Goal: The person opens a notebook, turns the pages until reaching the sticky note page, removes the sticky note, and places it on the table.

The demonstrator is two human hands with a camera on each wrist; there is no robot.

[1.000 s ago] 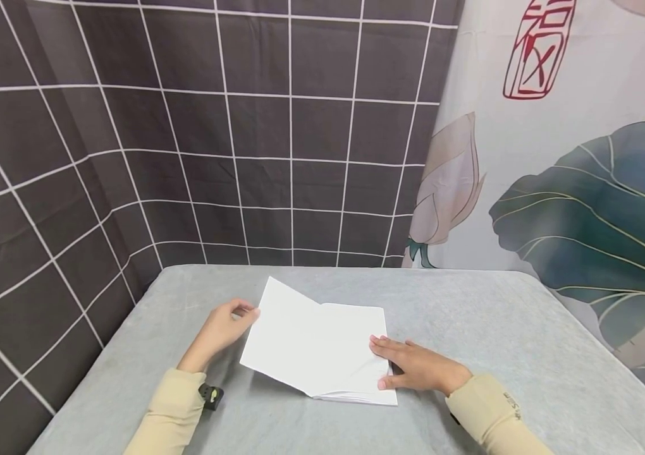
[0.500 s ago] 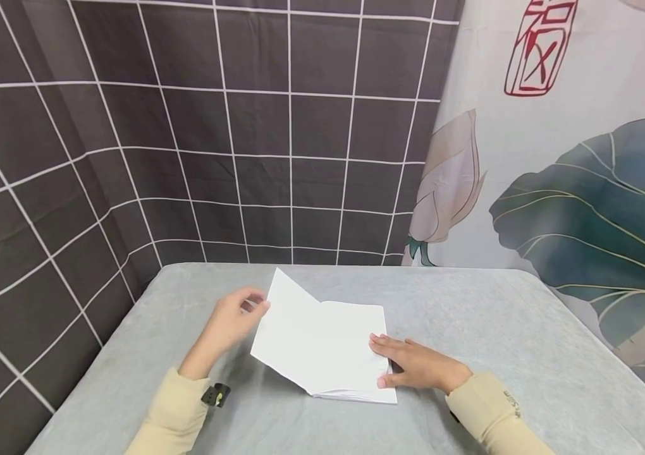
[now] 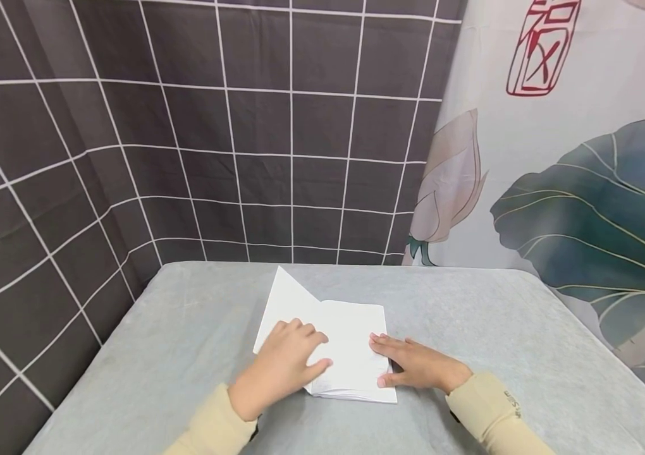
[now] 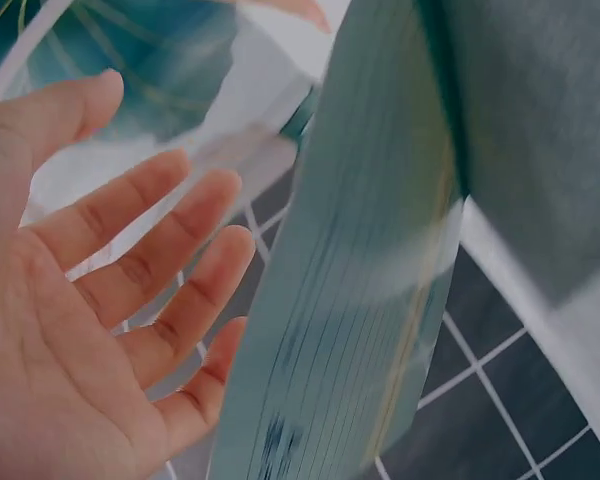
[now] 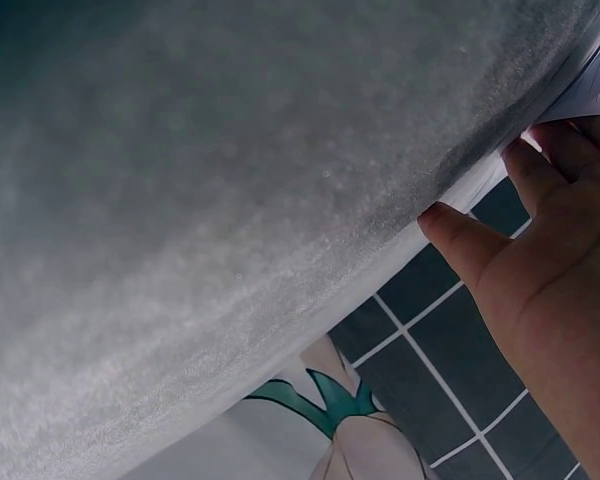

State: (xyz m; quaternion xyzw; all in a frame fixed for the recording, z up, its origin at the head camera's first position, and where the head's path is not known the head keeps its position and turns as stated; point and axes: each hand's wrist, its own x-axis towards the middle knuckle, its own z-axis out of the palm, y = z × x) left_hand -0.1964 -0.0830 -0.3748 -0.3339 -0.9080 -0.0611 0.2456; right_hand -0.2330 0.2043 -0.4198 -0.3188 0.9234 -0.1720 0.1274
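Note:
An open notebook (image 3: 351, 354) with white pages lies on the table. Its left leaf (image 3: 279, 303) stands tilted up off the cloth. My left hand (image 3: 285, 360) hovers in front of that leaf, fingers relaxed and holding nothing. In the left wrist view the left hand (image 4: 130, 300) has its fingers spread beside the ruled underside of the leaf (image 4: 350, 270). My right hand (image 3: 416, 364) rests on the right page's outer edge, thumb and fingers spread. In the right wrist view the right hand (image 5: 550, 230) shows its fingertips at the notebook's edge, partly cut off.
A grey cloth (image 3: 197, 309) covers the table, whose far edge meets a dark curtain (image 3: 254, 126) with a white grid. At the right hangs a pale curtain (image 3: 470, 189) with lotus prints.
The left hand gripped the leaf's outer edge and lifted it a little to the right. It has since let go and moved right, in front of the leaf. The right hand stays put.

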